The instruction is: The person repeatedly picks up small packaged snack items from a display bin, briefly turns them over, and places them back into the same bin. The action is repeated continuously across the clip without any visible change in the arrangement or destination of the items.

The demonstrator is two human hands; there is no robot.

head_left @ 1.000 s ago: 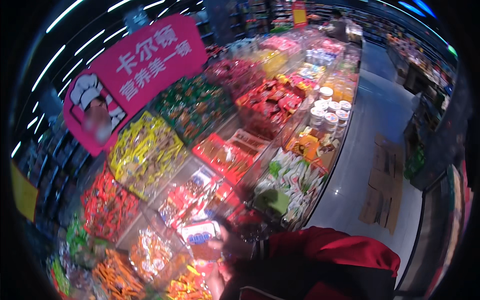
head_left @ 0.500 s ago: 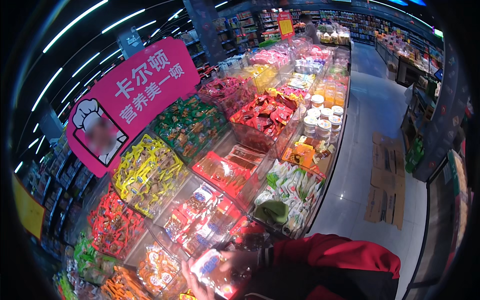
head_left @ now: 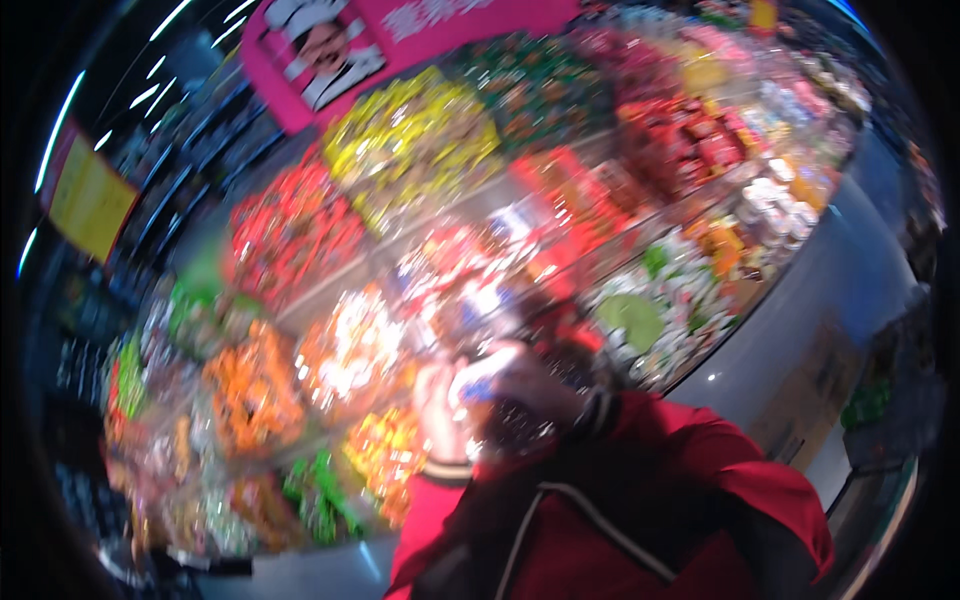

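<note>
Close to my body, above the front of a candy display, I hold a clear snack packet (head_left: 503, 428) with dark brown contents and a pale label patch. My left hand (head_left: 436, 408) is closed on its left side. My right hand (head_left: 545, 385) lies over its right upper part, with the fingers bent around it. Motion blurs both hands, so single fingers are hard to make out. Just beyond them is a clear bin of red-and-white packets (head_left: 455, 255). Orange-wrapped sweets (head_left: 350, 340) fill a bin to the left of my hands.
Yellow-wrapped (head_left: 410, 140), red-wrapped (head_left: 295, 225) and green-wrapped sweets (head_left: 535, 90) sit in bins farther back. A green scoop-like piece (head_left: 632, 320) rests on white-green packets at right. Behind stands a pink sign (head_left: 420, 30). Cardboard (head_left: 800, 390) lies on the aisle floor.
The view has swung down and left, so the display appears shifted right and up. My left sleeve has come into view. The packet stays in my hands.
</note>
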